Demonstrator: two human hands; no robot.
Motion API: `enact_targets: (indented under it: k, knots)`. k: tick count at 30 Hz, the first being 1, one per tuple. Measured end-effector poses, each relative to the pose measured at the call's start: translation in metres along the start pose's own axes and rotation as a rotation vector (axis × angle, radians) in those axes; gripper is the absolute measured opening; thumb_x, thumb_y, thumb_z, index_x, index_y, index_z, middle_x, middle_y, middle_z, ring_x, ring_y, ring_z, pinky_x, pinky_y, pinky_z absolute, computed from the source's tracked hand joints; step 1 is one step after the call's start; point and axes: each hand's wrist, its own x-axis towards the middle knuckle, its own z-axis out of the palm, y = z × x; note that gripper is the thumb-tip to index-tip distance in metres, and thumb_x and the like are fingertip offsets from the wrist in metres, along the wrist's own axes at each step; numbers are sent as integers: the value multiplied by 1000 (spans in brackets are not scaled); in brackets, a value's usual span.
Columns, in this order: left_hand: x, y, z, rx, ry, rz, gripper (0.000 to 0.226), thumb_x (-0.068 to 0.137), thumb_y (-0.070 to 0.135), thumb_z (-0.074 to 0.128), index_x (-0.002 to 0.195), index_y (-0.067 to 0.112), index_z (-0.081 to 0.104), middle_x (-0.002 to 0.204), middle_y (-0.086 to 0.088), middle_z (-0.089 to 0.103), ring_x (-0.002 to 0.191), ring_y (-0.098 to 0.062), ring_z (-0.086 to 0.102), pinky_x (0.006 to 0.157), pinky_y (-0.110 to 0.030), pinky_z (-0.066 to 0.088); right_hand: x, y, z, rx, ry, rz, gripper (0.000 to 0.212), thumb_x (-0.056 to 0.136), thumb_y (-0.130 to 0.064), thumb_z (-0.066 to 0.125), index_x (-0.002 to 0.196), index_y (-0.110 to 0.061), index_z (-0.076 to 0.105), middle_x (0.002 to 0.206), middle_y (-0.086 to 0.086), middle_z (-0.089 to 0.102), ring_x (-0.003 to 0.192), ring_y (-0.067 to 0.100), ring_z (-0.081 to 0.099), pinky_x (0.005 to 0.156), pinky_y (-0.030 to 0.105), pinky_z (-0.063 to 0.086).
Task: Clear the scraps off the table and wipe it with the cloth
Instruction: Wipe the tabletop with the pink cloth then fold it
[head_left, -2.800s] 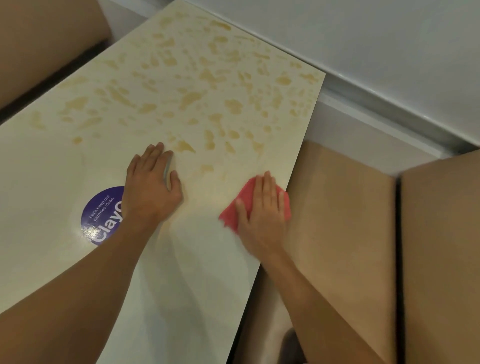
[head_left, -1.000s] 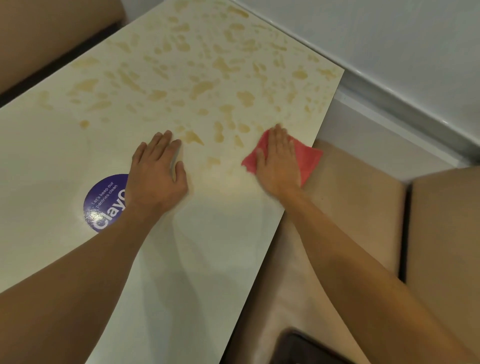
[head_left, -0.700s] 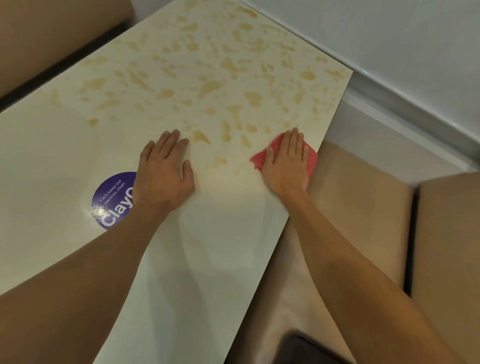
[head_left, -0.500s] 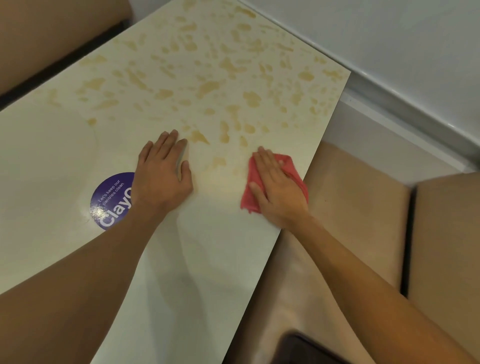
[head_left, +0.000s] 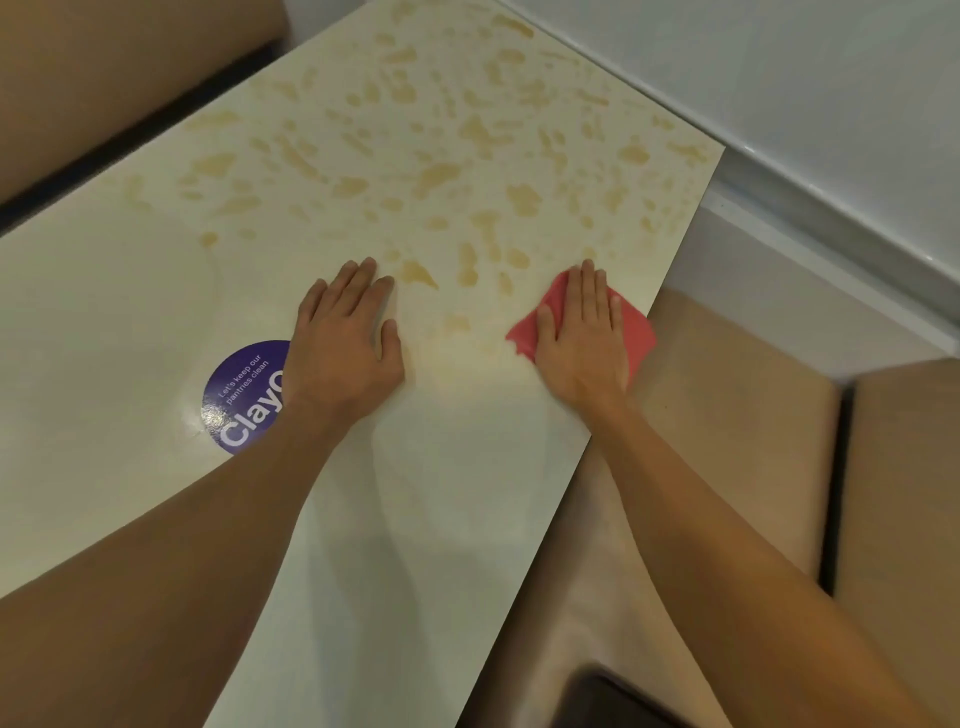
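The cream table (head_left: 156, 291) has yellowish speckles over its far half. A red cloth (head_left: 638, 338) lies flat at the table's right edge, its corner hanging a little past the edge. My right hand (head_left: 584, 338) presses on the cloth with straight fingers. My left hand (head_left: 345, 345) rests flat on the tabletop to the left of it, fingers straight, holding nothing. No loose scraps show on the table.
A round purple sticker (head_left: 244, 397) lies on the table partly under my left wrist. Tan bench seats (head_left: 727, 415) run along the right side below the table edge. A grey wall (head_left: 779, 78) rises behind. A dark object (head_left: 613, 696) sits at the bottom.
My right hand has slid the cloth back and forth along the right table edge, now further from me and to the right than half a second ago. My left hand has stayed flat in place.
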Motion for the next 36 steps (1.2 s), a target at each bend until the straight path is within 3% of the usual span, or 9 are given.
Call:
enact_targets:
  k: [2, 7, 13, 19, 23, 25, 30, 32, 36]
  knots:
    - [-1, 0, 0, 0, -1, 5, 59, 101, 33, 39, 156, 14, 45, 169, -6, 33, 159, -20, 23, 130, -45, 15, 20, -22, 0, -9, -17, 4, 73, 107, -50, 5, 165, -7, -4, 174, 9, -9, 160, 20, -11, 130, 45, 3]
    - [0, 0, 0, -12, 14, 0, 58, 100, 31, 41, 155, 13, 47, 168, -6, 35, 158, -21, 26, 130, -45, 17, -33, -16, 0, 29, -91, -409, 67, 111, -46, 14, 166, -12, 1, 174, 1, -6, 159, 12, -12, 131, 39, -1]
    - [0, -1, 1, -11, 4, 3, 58, 101, 32, 40, 156, 13, 46, 169, -6, 34, 159, -20, 24, 130, -45, 15, 20, -30, 2, -6, -10, 46, 72, 107, -49, 6, 165, -7, -3, 174, 9, -9, 160, 20, -11, 130, 45, 1]
    - [0, -1, 0, -19, -2, 3, 58, 101, 32, 40, 156, 13, 46, 169, -6, 34, 158, -20, 25, 130, -46, 17, -24, -13, 4, -2, -70, -406, 65, 111, -45, 15, 167, -15, 1, 175, -2, -6, 159, 9, -12, 131, 39, -1]
    - [0, -2, 1, -4, -4, 4, 58, 102, 32, 39, 157, 13, 45, 169, -6, 33, 159, -20, 24, 130, -45, 16, 7, -8, 2, -29, 3, -26, 70, 108, -49, 7, 166, -11, 0, 174, 4, -6, 160, 15, -10, 131, 44, 1]
    - [0, -3, 2, -3, -7, 3, 58, 102, 32, 39, 156, 13, 45, 170, -6, 33, 159, -20, 24, 130, -45, 16, 29, -34, 4, -20, -5, 40, 72, 107, -49, 5, 165, -8, -3, 174, 8, -9, 160, 19, -11, 131, 45, 0]
    - [1, -2, 1, -10, -2, 4, 59, 100, 32, 39, 156, 12, 47, 169, -6, 34, 158, -21, 25, 129, -46, 17, -9, -32, 3, 4, -81, -419, 65, 110, -46, 13, 167, -15, 2, 174, -1, -6, 159, 11, -10, 131, 39, -2]
    - [0, -2, 0, -4, -8, 1, 59, 101, 32, 39, 156, 13, 46, 169, -6, 33, 159, -20, 24, 130, -45, 16, -18, -11, 4, -6, -45, -343, 65, 110, -47, 14, 167, -16, 4, 175, -2, -4, 159, 9, -9, 131, 39, 0]
    - [0, -2, 1, -2, -4, 3, 58, 101, 31, 40, 156, 13, 45, 169, -6, 33, 159, -21, 24, 130, -46, 17, 28, -40, 3, 0, 2, 31, 71, 107, -48, 6, 165, -9, -1, 174, 7, -7, 160, 18, -9, 131, 44, 0]
